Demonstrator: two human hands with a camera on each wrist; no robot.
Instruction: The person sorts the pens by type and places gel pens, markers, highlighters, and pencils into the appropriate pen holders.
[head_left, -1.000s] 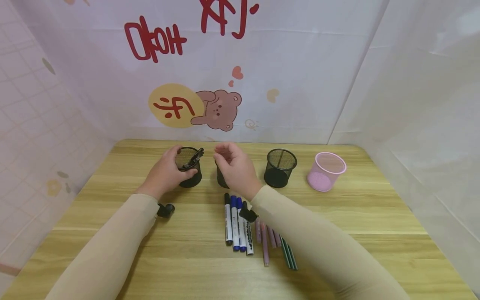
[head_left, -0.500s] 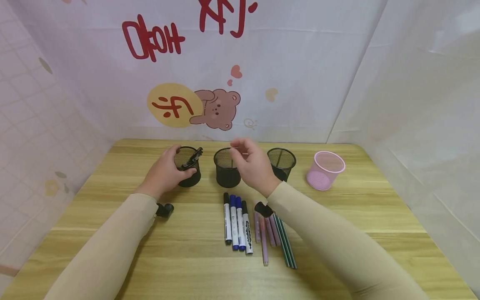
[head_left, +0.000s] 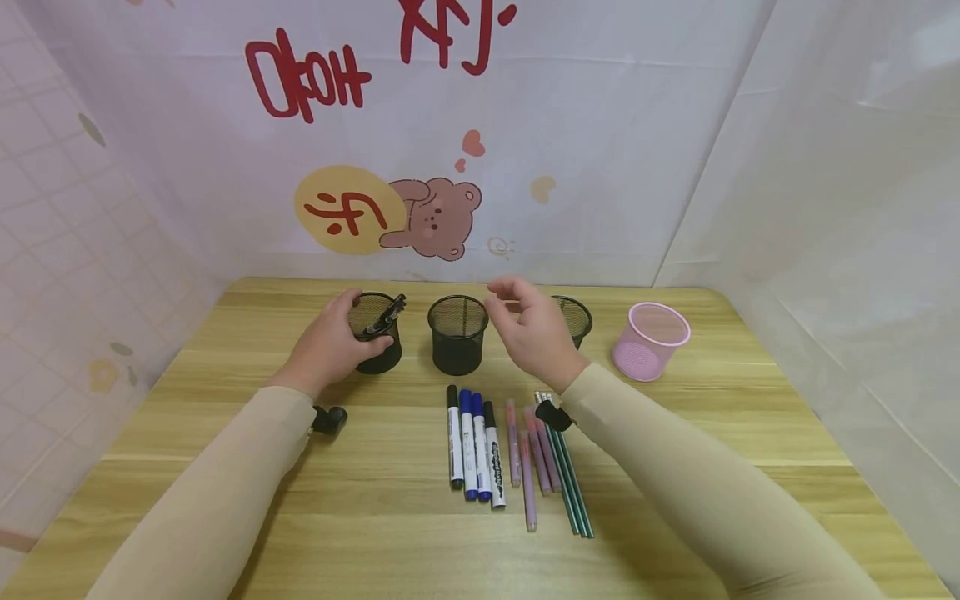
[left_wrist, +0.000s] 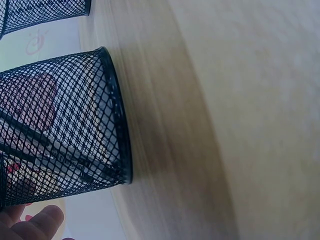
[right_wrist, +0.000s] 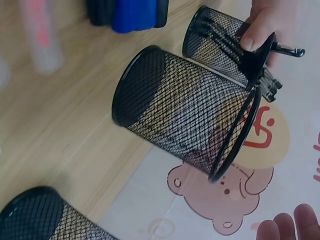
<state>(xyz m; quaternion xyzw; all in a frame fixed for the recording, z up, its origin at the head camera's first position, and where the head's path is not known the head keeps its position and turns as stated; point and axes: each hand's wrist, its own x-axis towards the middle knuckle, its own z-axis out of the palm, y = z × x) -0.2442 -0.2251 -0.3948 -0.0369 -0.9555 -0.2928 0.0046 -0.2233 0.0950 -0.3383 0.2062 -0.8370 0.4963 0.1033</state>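
Note:
My left hand [head_left: 324,346] grips a black mesh pen holder [head_left: 381,360] at the far left of the row, thumb across its near side and fingers round the back. Several black pens [head_left: 388,312] lean inside that holder, and the left wrist view shows them through the mesh [left_wrist: 70,155]. My right hand [head_left: 534,333] is raised over the table, fingers loosely bent and holding nothing. It hangs between the second black mesh holder [head_left: 457,350] and a third black holder [head_left: 577,321], partly covering the third. At the right wrist view's lower edge its fingertips [right_wrist: 285,227] show.
A pink mesh holder [head_left: 647,354] stands at the right end of the row. In front lie several whiteboard markers [head_left: 471,450] with black or blue caps, several pink pens [head_left: 529,475] and several dark green pencils [head_left: 572,483]. A printed cloth wall [head_left: 585,150] rises behind the table [head_left: 337,517].
My right hand has moved rightward from above the second black holder to beside the third, uncovering the second and more of the pink pens and pencils. The left hand keeps its grip in place.

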